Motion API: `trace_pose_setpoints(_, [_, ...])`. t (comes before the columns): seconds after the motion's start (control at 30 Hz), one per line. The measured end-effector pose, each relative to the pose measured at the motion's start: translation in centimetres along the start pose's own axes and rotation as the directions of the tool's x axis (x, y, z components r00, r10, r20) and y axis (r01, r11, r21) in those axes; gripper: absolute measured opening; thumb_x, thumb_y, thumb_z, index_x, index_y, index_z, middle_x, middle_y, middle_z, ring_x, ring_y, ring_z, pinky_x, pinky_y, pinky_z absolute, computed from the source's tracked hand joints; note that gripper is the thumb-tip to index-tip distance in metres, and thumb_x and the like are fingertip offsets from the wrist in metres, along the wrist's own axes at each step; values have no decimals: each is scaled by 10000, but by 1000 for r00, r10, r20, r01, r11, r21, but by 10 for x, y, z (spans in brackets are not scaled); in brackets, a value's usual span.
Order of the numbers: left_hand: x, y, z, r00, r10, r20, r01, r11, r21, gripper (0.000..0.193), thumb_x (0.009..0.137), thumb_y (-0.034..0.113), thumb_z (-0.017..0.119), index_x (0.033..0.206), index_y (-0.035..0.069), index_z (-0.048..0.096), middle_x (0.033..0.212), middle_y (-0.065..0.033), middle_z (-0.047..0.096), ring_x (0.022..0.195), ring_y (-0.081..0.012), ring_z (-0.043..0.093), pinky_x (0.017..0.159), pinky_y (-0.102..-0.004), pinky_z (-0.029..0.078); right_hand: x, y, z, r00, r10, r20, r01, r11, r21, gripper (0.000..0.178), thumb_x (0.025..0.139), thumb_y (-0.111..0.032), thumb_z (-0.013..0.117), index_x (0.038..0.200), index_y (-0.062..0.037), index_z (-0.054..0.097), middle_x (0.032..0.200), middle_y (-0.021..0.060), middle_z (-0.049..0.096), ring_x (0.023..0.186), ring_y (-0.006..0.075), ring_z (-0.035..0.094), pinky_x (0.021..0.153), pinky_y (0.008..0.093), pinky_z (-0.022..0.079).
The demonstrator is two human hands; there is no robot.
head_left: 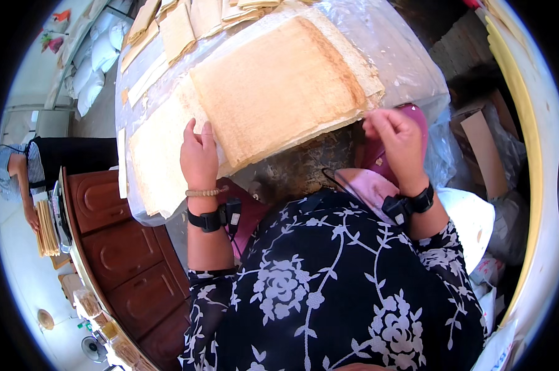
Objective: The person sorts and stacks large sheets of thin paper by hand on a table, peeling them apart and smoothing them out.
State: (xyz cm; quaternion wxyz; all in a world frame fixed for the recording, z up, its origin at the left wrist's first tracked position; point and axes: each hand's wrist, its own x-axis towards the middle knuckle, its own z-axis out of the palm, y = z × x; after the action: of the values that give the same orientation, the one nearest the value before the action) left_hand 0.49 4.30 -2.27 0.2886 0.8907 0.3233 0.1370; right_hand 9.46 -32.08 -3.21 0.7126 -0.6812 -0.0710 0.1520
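A large, thin tan sheet (279, 86), browned along its right edge, lies over a stack of similar sheets; it looks like flatbread or dried food sheet. A paler sheet (162, 142) spreads out beneath it to the left. My left hand (199, 154) is at the near left edge, thumb and forefinger apart over the pale sheet, holding nothing. Beside the near right corner is my right hand (396, 139), its fingers curled together and slightly blurred. Whether they pinch the sheet's edge is hidden.
Folded tan pieces (177, 31) lie at the far left of the plastic-covered table (409, 68). Brown wooden cabinets (128, 247) stand at the left, where another person (20, 170) touches a stack of tan strips (46, 229). Cardboard (483, 154) and plastic bags lie at the right.
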Motion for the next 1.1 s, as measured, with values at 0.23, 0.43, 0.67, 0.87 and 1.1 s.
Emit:
trace_pose_setpoints(0.23, [-6,16,12,991,76,-109,-78,997,-9,597,943,309,658,1369,-79,500,674,-81,637,633,-215,623,642,-347,499,74,-42,10,963,-257,-78,44,436,-899,433,803,-483,717,866,-55,735,826,141,709,781,313,682,706,408,524])
trace_pose_setpoints(0.43, [3,6,19,997,15,-82,-28,985,-168,603,927,304,692,1358,-78,514,665,-22,605,621,-151,575,631,-306,490,82,-36,12,994,-107,20,73,518,-852,412,758,-494,745,806,-85,726,779,128,707,746,326,676,674,421,516])
trace_pose_setpoints(0.67, [7,0,14,965,-188,185,264,683,-681,412,1012,380,557,1143,-9,603,804,-6,633,598,-75,544,504,-222,418,104,-10,5,995,-104,12,95,849,-520,291,857,-325,739,871,-37,697,743,12,656,649,111,609,584,276,488])
trace_pose_setpoints(0.87, [6,19,10,934,-191,301,339,742,-579,471,1003,387,566,1250,-10,624,828,-33,660,609,-67,595,461,-197,427,121,4,-3,961,24,-275,-29,999,-14,230,922,-236,671,987,-16,656,817,14,637,702,96,608,571,247,527])
trace_pose_setpoints(1.1, [16,29,25,975,-131,180,198,880,-432,491,905,298,725,1238,-51,631,727,-43,655,548,-92,587,462,-219,448,126,15,-4,932,75,-355,-18,987,160,233,967,-219,615,1120,-43,625,923,14,643,803,100,638,597,260,526])
